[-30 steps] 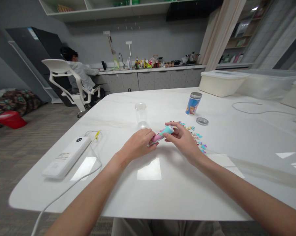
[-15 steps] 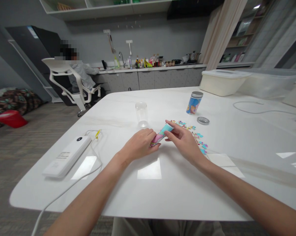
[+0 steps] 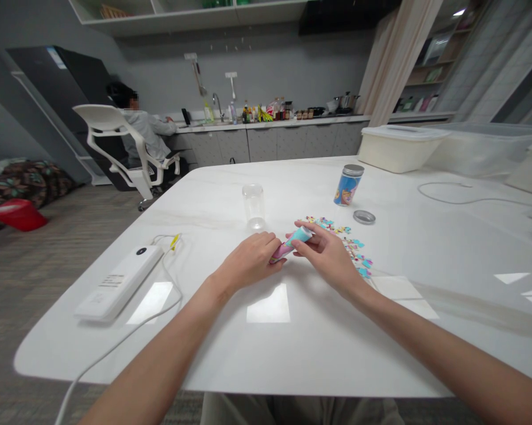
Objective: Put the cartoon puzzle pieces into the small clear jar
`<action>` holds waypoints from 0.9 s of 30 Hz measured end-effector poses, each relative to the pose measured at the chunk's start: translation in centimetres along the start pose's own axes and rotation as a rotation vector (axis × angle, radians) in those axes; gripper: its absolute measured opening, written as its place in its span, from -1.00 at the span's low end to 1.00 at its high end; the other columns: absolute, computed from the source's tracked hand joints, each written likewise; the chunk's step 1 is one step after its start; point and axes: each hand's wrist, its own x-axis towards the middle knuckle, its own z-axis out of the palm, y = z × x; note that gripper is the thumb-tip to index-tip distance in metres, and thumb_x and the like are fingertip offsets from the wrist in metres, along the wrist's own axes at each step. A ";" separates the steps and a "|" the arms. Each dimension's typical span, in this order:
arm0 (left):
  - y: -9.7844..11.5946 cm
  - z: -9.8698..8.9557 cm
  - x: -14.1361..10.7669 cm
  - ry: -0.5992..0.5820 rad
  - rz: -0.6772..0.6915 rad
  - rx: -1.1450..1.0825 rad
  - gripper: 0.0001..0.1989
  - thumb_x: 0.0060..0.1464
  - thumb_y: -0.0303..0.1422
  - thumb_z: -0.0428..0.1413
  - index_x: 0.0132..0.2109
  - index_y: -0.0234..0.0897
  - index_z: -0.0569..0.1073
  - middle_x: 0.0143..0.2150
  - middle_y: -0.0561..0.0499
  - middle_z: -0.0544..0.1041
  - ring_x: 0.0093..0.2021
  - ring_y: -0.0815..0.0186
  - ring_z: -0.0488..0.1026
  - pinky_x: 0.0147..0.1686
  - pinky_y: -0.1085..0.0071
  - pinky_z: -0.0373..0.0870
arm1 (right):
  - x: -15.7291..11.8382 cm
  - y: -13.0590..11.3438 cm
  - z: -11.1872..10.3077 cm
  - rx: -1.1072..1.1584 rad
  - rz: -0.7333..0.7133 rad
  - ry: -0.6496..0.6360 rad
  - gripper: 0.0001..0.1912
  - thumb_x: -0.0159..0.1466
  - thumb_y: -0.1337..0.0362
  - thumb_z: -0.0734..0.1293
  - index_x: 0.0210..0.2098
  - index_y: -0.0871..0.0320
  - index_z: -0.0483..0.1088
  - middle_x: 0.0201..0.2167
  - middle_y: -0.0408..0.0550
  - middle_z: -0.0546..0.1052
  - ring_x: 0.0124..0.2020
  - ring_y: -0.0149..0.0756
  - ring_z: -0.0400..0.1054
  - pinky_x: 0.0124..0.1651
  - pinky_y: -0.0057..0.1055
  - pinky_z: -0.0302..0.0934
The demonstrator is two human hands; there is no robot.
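Both of my hands hold a rolled-up sheet of printed paper, pink at the lower end and light blue at the upper. My left hand is closed round the pink end. At the blue end, the thumb and fingers of my right hand grip the roll. Just beyond my left hand stands a clear jar without a lid. Small colourful pieces, like jigsaw pieces, lie scattered behind and beside my right hand. A silver ring-like lid lies flat past them.
A blue printed jar with a silver cap stands farther back. White power bank and its cable lie at left. Pale flat squares lie by my right forearm. Storage boxes line the back right. A person sits beyond the table.
The paper has become a tighter roll, its blue end now tube-like. My right fingers have shifted slightly around it; my left hand stays nearly still.
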 end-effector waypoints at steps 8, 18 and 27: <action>-2.9 0.2 0.0 0.523 -0.504 -0.195 -0.71 0.20 -0.14 0.00 -0.07 -0.24 0.26 -0.11 -0.11 0.37 -0.13 0.21 0.39 -0.10 0.21 0.36 | 0.5 -0.7 -0.5 0.023 -0.040 0.047 -0.55 0.10 0.04 0.43 -0.10 0.13 0.36 -0.20 0.04 0.62 -0.17 -0.16 0.52 -0.16 -0.19 0.47; -8.8 4.6 3.7 0.426 -0.735 -0.620 -0.33 -0.09 -0.27 0.28 0.12 -0.25 0.16 0.04 -0.20 0.47 0.08 0.19 0.45 0.01 0.24 0.37 | 1.1 -0.8 -0.9 0.071 -0.068 -0.001 -0.45 0.08 -0.02 0.44 -0.03 0.10 0.31 -0.17 0.04 0.61 -0.15 -0.15 0.52 -0.16 -0.18 0.46; -2.3 1.5 3.2 0.361 -0.476 -0.493 -0.66 -0.09 -0.31 0.21 -0.19 -0.22 0.25 -0.22 0.04 0.45 -0.21 0.31 0.43 -0.10 0.31 0.39 | 1.9 -2.7 -2.6 0.212 -0.208 0.210 -0.49 0.10 0.00 0.43 -0.07 0.03 0.21 -0.22 -0.06 0.60 -0.06 -0.13 0.49 -0.07 -0.15 0.43</action>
